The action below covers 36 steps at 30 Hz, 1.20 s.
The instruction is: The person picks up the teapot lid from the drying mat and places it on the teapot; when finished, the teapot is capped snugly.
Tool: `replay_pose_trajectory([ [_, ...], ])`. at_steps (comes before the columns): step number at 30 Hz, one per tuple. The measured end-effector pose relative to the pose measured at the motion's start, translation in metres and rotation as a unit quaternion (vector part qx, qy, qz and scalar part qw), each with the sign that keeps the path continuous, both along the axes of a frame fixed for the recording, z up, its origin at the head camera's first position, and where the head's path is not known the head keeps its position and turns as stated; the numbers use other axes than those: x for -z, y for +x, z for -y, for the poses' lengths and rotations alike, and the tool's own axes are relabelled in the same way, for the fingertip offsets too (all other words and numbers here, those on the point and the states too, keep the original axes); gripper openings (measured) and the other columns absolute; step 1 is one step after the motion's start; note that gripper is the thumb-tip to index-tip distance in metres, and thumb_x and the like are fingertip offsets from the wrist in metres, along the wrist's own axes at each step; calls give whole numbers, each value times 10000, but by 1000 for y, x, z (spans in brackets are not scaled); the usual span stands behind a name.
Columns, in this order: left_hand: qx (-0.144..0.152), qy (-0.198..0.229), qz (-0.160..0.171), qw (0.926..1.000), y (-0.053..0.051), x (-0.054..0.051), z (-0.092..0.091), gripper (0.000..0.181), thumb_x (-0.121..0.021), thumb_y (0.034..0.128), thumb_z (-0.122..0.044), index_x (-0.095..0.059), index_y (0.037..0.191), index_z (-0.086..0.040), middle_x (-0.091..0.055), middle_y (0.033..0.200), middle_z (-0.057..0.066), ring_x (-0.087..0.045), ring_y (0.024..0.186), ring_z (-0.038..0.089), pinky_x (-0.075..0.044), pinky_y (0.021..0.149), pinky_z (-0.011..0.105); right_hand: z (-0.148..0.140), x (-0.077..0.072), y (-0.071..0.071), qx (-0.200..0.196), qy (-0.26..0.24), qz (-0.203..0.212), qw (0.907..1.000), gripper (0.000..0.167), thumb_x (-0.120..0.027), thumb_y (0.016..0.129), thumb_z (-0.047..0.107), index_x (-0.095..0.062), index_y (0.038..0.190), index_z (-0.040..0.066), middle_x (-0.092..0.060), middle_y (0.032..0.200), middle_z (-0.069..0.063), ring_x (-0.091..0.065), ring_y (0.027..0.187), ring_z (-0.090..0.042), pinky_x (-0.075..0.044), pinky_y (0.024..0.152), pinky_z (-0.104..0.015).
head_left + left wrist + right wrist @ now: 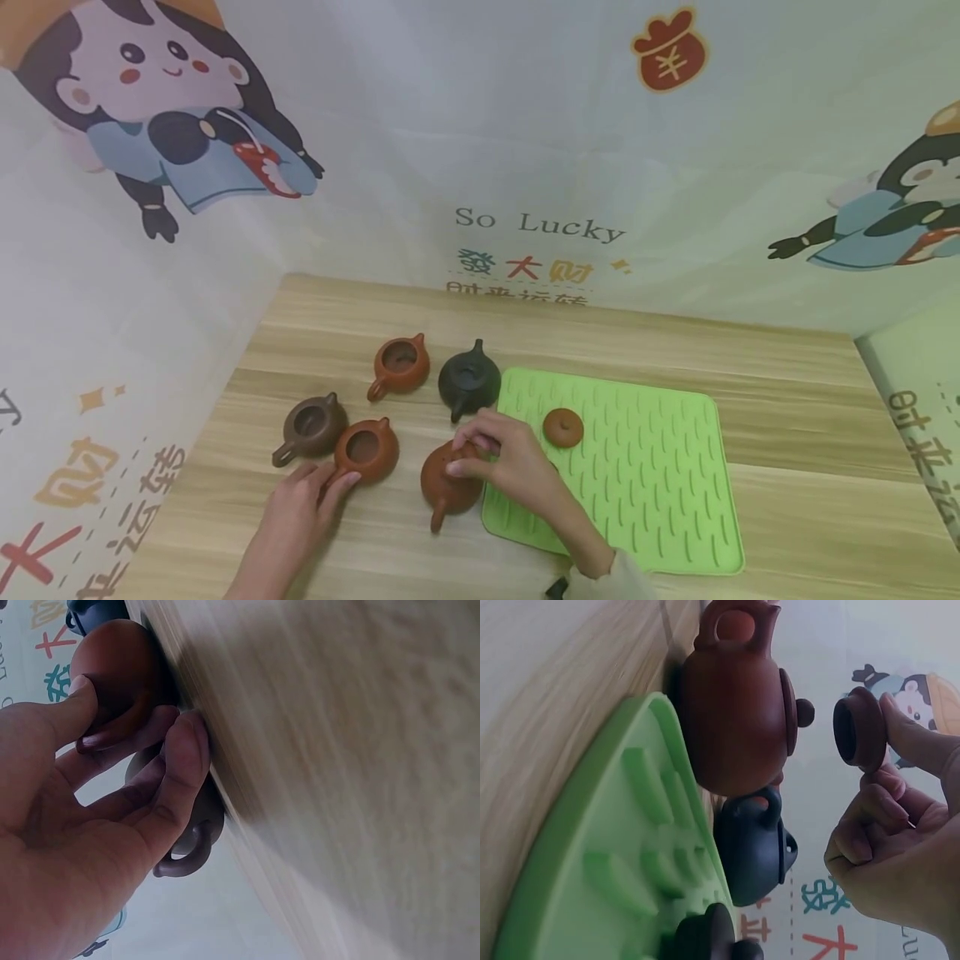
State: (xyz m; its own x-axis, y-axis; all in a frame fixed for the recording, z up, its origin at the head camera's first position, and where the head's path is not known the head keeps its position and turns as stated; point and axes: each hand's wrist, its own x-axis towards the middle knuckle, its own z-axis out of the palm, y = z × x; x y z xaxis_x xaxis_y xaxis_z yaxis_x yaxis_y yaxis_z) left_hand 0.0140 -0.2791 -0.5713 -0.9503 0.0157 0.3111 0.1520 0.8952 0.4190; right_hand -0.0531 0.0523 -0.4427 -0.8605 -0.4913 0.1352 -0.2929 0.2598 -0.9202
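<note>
My left hand (292,521) is at the handle side of an open-topped reddish-brown teapot (381,469); in the left wrist view the thumb and fingers of this hand (112,795) lie around the handle of the teapot (120,656). Thumb and fingertips of my right hand (907,802) pinch a small brown lid (870,729), its hollow side facing a lidded reddish-brown teapot (731,720), with a gap between them. From the head view, my right hand (517,467) partly covers that lidded teapot (442,483), beside the green mat's left edge.
A dark brown teapot (315,427) and another reddish-brown teapot (420,375) stand without lids. The black teapot (468,383) has its lid on. On the green mat (660,483) lies a brown lid (563,427); another, partly hidden, is near my right hand.
</note>
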Motion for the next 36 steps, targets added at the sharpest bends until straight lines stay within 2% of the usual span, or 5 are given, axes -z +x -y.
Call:
replay_pose_trajectory([
  [5, 3, 49, 156, 9999, 0, -4, -1, 277, -801, 1023, -352, -774, 956, -84, -660, 810, -3, -618, 688, 106, -541, 573, 345, 8, -1, -2, -89, 14, -142, 9999, 211, -938, 858, 113, -757, 959, 72, -506, 793, -47, -424, 757, -35, -383, 709, -193],
  [11, -22, -24, 107, 9999, 1, 0, 0, 226, -846, 989, -295, -768, 938, -88, -657, 805, 0, -638, 693, 126, -562, 590, 375, 20, -2, -3, -162, 122, -171, 9996, 211, -936, 867, 124, -750, 952, 75, -555, 825, 30, -427, 748, 18, -401, 702, -186],
  [19, -55, 29, 154, 9999, 2, -4, -3, 218, -848, 988, -280, -772, 959, -77, -661, 812, 17, -684, 715, 177, -586, 612, 413, 35, -4, -6, -201, 100, -281, 9994, 205, -928, 878, 128, -752, 964, 69, -469, 800, 71, -417, 753, 14, -387, 708, -184],
  [28, -67, 2, 161, 9998, 2, -5, -3, 219, -850, 985, -284, -768, 955, -83, -659, 812, 11, -648, 697, 134, -564, 600, 386, 52, -3, -12, -45, 525, -336, 9980, 217, -920, 901, 201, -753, 965, 79, -462, 793, 75, -402, 741, 13, -371, 689, -183],
  [36, -67, 73, 280, 9996, 3, -10, -4, 248, -839, 997, -274, -785, 1020, -33, -692, 852, 65, -723, 742, 241, -609, 623, 442, 67, -2, -14, 43, 933, -409, 9948, 226, -920, 907, 230, -768, 996, 89, -499, 795, 74, -405, 729, -9, -354, 670, -183],
])
